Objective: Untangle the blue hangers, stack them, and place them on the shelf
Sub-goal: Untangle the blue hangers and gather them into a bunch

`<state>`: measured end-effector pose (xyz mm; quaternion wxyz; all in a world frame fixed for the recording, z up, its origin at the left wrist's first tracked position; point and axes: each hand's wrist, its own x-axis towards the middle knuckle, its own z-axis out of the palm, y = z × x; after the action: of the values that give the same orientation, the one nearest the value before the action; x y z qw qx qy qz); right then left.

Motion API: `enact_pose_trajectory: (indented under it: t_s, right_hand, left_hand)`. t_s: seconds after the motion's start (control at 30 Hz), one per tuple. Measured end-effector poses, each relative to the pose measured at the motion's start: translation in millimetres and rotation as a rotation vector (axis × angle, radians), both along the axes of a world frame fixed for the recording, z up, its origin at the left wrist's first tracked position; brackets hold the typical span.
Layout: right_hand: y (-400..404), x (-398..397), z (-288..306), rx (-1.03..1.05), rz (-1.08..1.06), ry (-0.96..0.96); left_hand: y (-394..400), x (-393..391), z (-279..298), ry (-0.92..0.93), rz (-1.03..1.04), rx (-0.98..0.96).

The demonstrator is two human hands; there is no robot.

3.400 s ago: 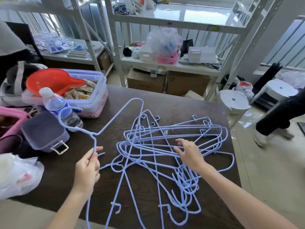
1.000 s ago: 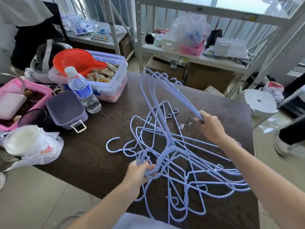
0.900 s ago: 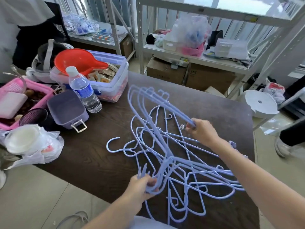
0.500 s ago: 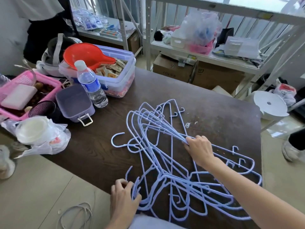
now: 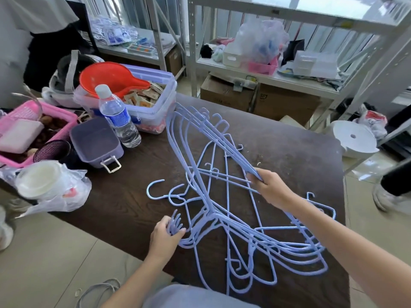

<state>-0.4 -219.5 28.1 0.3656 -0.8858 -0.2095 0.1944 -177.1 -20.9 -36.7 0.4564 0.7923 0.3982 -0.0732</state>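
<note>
A bundle of several pale blue wire hangers is tilted up off the dark wooden table. My right hand grips the bundle's straight bottom bars. My left hand is closed around the gathered hooks at the table's near edge. More blue hangers lie tangled flat under and to the right of the bundle, and two loose hooks stick out to the left. The white metal shelf stands behind the table.
On the table's left stand a water bottle, a purple tub, a clear box with a red scoop, a pink basket and a plastic bag. A white stool and a person's leg are at right.
The hanger bundle, lying flat half a second ago, is lifted at its far end by my right hand. My left hand has closed onto the gathered hooks.
</note>
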Motion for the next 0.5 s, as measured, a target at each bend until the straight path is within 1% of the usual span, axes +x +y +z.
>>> enact_pose_trajectory:
  t_s: [0.07,0.13,0.17,0.23,0.3,0.33,0.37,0.43,0.5]
  right_hand:
    - [-5.0,4.5,3.7,-0.008,0.002,0.023]
    - [-11.4,13.7,8.9,-0.055,0.007,-0.032]
    - [-14.9,20.3,12.1,-0.101,0.013,-0.082]
    - [-22.0,32.3,16.1,-0.277,0.027,-0.204]
    - [-25.9,41.8,8.8,-0.480,0.086,-0.342]
    - [-26.1,45.4,2.4,-0.546,0.129,-0.388]
    - [-25.4,47.2,-5.5,-0.591,0.175,-0.414]
    - [-24.0,49.8,-26.3,-0.634,0.265,-0.413]
    - [-23.7,50.7,-47.8,-0.665,0.300,-0.346]
  left_hand:
    - [-2.9,1.4,5.4,-0.044,0.086,-0.034]
    - [-7.9,-1.4,14.0,-0.071,0.197,-0.089]
    - [-12.7,-3.5,18.8,-0.074,0.212,-0.137]
    - [-29.0,-8.5,24.1,-0.042,0.137,-0.238]
    - [-54.7,-12.6,21.9,0.067,0.045,-0.319]
    - [-70.6,-14.3,20.7,0.147,0.014,-0.334]
    - [-85.6,-16.9,18.6,0.228,0.003,-0.304]
    - [-113.1,-19.7,11.5,0.307,0.006,-0.215]
    - [-132.9,-20.3,3.7,0.274,0.024,-0.148]
